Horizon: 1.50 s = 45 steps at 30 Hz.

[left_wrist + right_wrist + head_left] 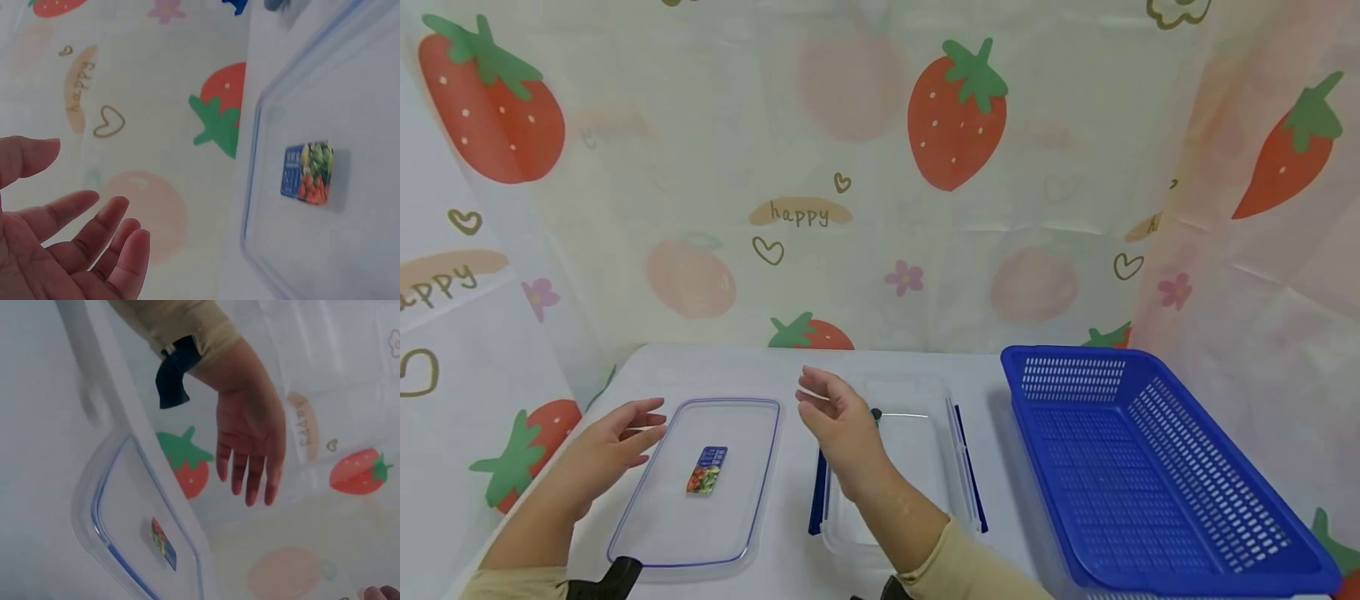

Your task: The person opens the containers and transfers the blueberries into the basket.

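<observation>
Over the left edge of a clear plastic lid with a blue rim, my left hand hovers with fingers apart and nothing in them. A small label with a vegetable picture lies in the middle of the lid. The left wrist view shows the same hand palm up beside the lid. My right hand is raised over the left side of a clear plastic box with dark blue side clips, its fingers loosely bent and holding nothing. Part of the box is hidden behind that hand and forearm.
A large blue slotted basket stands at the right on the white table. A small dark object shows just behind my right hand, too little to identify. A strawberry-printed cloth hangs behind the table and at both sides.
</observation>
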### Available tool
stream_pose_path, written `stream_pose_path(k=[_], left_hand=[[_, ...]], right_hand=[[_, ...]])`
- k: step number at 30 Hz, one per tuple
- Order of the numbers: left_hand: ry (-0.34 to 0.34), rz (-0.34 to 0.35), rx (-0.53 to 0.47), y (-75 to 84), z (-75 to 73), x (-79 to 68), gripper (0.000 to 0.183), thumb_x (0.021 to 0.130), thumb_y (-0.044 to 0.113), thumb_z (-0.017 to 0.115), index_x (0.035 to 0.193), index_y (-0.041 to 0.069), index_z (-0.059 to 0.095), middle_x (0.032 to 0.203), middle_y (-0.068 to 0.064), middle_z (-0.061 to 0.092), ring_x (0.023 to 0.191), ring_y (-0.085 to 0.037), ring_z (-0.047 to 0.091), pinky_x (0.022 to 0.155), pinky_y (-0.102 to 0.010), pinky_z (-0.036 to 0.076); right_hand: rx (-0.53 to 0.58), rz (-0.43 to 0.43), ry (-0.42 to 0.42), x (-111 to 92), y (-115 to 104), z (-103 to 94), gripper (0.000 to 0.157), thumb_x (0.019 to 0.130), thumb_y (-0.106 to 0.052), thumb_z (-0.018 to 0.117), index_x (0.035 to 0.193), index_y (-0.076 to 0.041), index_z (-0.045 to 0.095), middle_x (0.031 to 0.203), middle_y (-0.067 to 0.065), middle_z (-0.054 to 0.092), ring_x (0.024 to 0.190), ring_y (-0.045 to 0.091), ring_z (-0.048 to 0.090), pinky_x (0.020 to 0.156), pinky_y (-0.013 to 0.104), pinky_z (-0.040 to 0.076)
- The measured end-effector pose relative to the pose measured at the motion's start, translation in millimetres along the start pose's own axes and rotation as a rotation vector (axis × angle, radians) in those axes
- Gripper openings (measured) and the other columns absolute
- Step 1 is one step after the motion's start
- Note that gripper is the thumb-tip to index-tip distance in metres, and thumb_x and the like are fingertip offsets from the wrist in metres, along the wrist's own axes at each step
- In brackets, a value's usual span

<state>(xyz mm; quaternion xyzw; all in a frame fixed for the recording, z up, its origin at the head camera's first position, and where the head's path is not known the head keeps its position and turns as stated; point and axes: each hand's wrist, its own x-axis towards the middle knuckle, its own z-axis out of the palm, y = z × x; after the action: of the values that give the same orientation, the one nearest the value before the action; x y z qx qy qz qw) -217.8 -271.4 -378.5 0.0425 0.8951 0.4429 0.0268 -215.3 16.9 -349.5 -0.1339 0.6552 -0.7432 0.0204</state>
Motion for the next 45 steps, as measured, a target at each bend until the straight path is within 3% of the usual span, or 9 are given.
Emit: stream_pose_path(k=[10, 18, 21, 28, 31, 35, 41, 45], left_hand=[[0.02, 0.109, -0.042, 27.2, 10.3, 4.7, 0.06, 0.095, 0.035, 0.048, 0.14, 0.002, 0.029, 0.127, -0.022, 0.046, 0.111, -0.034, 0.049, 0.082, -0.031, 0.05], [-0.061, 0.173, -0.139, 57.3, 24.1, 5.7, 0.058, 0.094, 0.032, 0.05, 0.141, 0.005, 0.028, 0.129, -0.019, 0.044, 0.115, -0.035, 0.046, 0.087, -0.035, 0.048], [-0.081, 0.199, -0.143, 67.1, 31.3, 5.5, 0.056, 0.094, 0.029, 0.05, 0.141, 0.006, 0.029, 0.129, -0.019, 0.045, 0.114, -0.034, 0.047, 0.089, -0.038, 0.047], [-0.074, 0.214, -0.013, 79.1, 50.8, 4.9, 0.055, 0.092, 0.033, 0.054, 0.139, 0.011, 0.035, 0.13, -0.011, 0.048, 0.121, -0.032, 0.043, 0.094, -0.052, 0.038], [-0.076, 0.251, 0.029, 83.4, 61.3, 4.5, 0.058, 0.091, 0.033, 0.055, 0.139, 0.008, 0.034, 0.133, -0.013, 0.046, 0.124, -0.034, 0.039, 0.097, -0.054, 0.035], [-0.083, 0.272, 0.148, 90.5, 81.0, 3.1, 0.069, 0.089, 0.044, 0.054, 0.142, 0.007, 0.029, 0.141, -0.015, 0.037, 0.13, -0.035, 0.032, 0.1, -0.053, 0.031], [-0.15, 0.317, 0.356, 93.1, 116.2, 0.7, 0.087, 0.083, 0.063, 0.048, 0.146, 0.01, 0.02, 0.151, -0.009, 0.02, 0.138, -0.029, 0.014, 0.107, -0.051, 0.019], [-0.212, 0.322, 0.45, 89.7, 135.9, -2.8, 0.095, 0.079, 0.071, 0.041, 0.148, 0.011, 0.013, 0.153, -0.002, 0.009, 0.14, -0.023, 0.005, 0.109, -0.047, 0.016]], right_hand=[[-0.052, -0.037, 0.025, 18.8, -23.1, -38.3, 0.03, 0.091, -0.004, 0.053, 0.121, -0.005, 0.056, 0.119, 0.009, 0.056, 0.109, 0.019, 0.058, 0.096, 0.033, 0.041], [-0.177, -0.078, 0.048, 28.4, -39.8, -72.4, 0.023, 0.091, -0.005, 0.054, 0.112, 0.0, 0.061, 0.112, 0.013, 0.06, 0.105, 0.021, 0.059, 0.091, 0.029, 0.045], [-0.248, -0.057, 0.068, 30.3, -42.0, -88.0, 0.022, 0.091, -0.007, 0.055, 0.111, -0.003, 0.062, 0.111, 0.011, 0.062, 0.104, 0.019, 0.059, 0.092, 0.029, 0.044], [-0.349, -0.03, 0.075, 26.2, -41.9, -122.3, 0.023, 0.092, -0.01, 0.055, 0.113, -0.005, 0.061, 0.112, 0.012, 0.062, 0.104, 0.019, 0.059, 0.094, 0.031, 0.042], [-0.369, -0.024, 0.075, 23.0, -40.5, -134.3, 0.024, 0.092, -0.01, 0.055, 0.114, -0.004, 0.061, 0.112, 0.013, 0.062, 0.106, 0.021, 0.058, 0.095, 0.032, 0.042], [-0.396, -0.025, 0.071, 20.7, -37.7, -146.9, 0.024, 0.092, -0.01, 0.054, 0.114, -0.002, 0.06, 0.114, 0.017, 0.061, 0.106, 0.023, 0.058, 0.095, 0.034, 0.042], [-0.387, -0.05, 0.048, 20.6, -31.4, -156.9, 0.026, 0.091, -0.008, 0.054, 0.114, 0.004, 0.058, 0.112, 0.019, 0.06, 0.106, 0.028, 0.057, 0.094, 0.034, 0.043], [-0.393, -0.029, 0.036, 19.6, -27.6, -156.9, 0.025, 0.092, -0.01, 0.055, 0.113, 0.0, 0.06, 0.111, 0.015, 0.061, 0.106, 0.026, 0.057, 0.094, 0.035, 0.043]])
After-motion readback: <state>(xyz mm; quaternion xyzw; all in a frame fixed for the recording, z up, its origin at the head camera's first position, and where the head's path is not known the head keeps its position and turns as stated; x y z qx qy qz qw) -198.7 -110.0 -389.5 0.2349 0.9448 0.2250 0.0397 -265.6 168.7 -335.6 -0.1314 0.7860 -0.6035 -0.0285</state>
